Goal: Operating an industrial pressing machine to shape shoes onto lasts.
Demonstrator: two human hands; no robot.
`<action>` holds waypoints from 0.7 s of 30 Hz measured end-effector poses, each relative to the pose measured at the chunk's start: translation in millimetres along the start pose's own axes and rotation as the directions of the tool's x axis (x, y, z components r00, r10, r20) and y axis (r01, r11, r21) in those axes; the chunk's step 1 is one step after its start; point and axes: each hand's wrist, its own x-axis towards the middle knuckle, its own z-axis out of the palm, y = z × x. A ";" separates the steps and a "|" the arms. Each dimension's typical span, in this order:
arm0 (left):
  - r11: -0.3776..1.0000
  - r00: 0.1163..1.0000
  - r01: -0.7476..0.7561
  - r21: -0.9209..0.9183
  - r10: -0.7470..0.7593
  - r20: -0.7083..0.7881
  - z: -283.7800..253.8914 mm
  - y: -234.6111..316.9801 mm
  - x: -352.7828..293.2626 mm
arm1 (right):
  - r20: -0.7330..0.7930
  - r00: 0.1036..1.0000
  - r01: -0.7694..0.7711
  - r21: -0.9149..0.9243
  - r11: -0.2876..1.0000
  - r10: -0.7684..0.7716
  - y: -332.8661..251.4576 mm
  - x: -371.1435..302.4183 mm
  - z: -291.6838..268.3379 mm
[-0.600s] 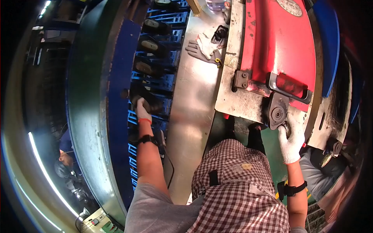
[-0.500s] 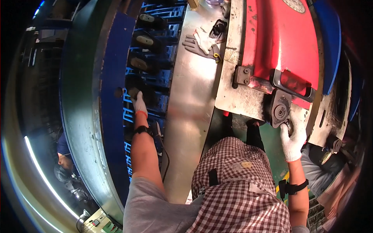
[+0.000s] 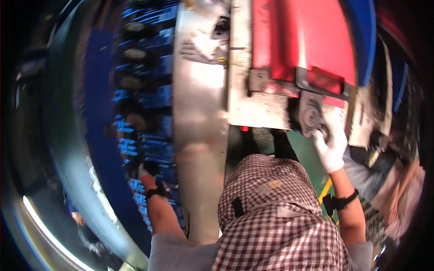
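My right hand [image 3: 332,143], in a white glove, is closed at the lower end of a dark metal bracket [image 3: 310,114] with a round boss. The bracket sits at the front of a red machine [image 3: 316,40]. A small metallic piece shows between thumb and fingers, but its kind is unclear. My left hand [image 3: 143,171] reaches low over a blue slatted rack [image 3: 153,97], beside a small dark shape [image 3: 152,167]. Motion smears its fingers, so their grip cannot be read. Farther along the rack, dark rounded pieces [image 3: 132,82] with pale ovals lie in a row.
A bare metal ledge [image 3: 199,117] runs between rack and machine, with grey and white gloves [image 3: 199,49] at its far end. A blue panel [image 3: 97,104] borders the rack on the left. At the right edge, another person [image 3: 398,194] stands beside a similar machine.
My left hand has drawn back toward me along the rack. The view has shifted and blurred, moving the scene leftward. My right hand remains at the bracket.
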 end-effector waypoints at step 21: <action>0.975 0.987 -0.157 -0.155 0.148 -0.070 233.2 -140.9 -205.4 | 0.122 0.992 -0.045 0.135 0.990 0.028 -20.6 5.1 -32.5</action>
